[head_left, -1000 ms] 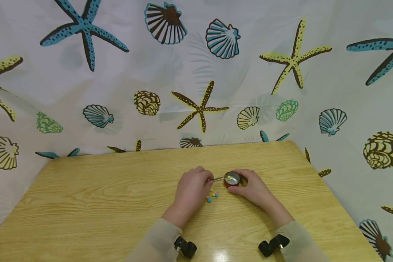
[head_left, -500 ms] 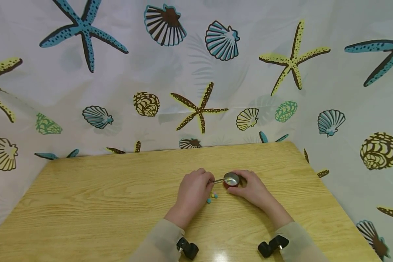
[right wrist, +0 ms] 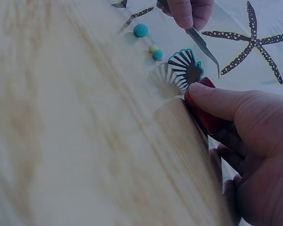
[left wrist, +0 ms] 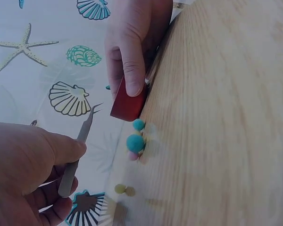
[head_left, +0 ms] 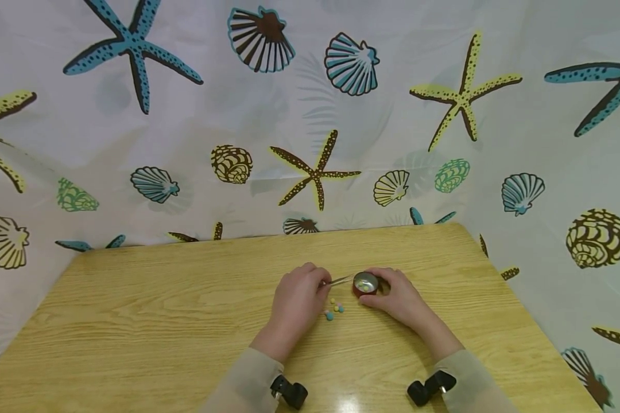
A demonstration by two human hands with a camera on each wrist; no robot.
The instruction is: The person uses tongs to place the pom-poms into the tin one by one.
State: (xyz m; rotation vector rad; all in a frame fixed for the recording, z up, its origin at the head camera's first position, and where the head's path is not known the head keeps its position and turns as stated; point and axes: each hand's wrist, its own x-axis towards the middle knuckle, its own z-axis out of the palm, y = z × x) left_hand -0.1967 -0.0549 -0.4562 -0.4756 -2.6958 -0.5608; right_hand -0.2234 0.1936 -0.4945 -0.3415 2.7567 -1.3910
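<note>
My left hand [head_left: 310, 289] pinches thin metal tweezers [head_left: 339, 280], whose tips point right toward a small red cup [head_left: 365, 284] with a shiny inside. In the left wrist view the tweezers [left wrist: 80, 148] hold nothing between their tips, which hang just short of the red cup [left wrist: 128, 104]. My right hand [head_left: 388, 289] grips the cup from the right, thumb and fingers round its wall; the same grip on the cup [right wrist: 206, 117] shows in the right wrist view. Several small teal and yellow beads [head_left: 333, 308] lie on the table between the hands, below the tweezers.
The wooden table [head_left: 160, 310] runs back to a hanging curtain [head_left: 310, 115] printed with shells and starfish, which also falls along the table's right edge. Loose beads [left wrist: 135, 142] [right wrist: 141, 30] lie close to the cup. Black wrist mounts [head_left: 289, 393] sit near the front edge.
The tweezers' tips, which held a yellowish bead over the cup, have drawn back to the left with nothing in them. My left hand shifted slightly left; the right hand stayed put.
</note>
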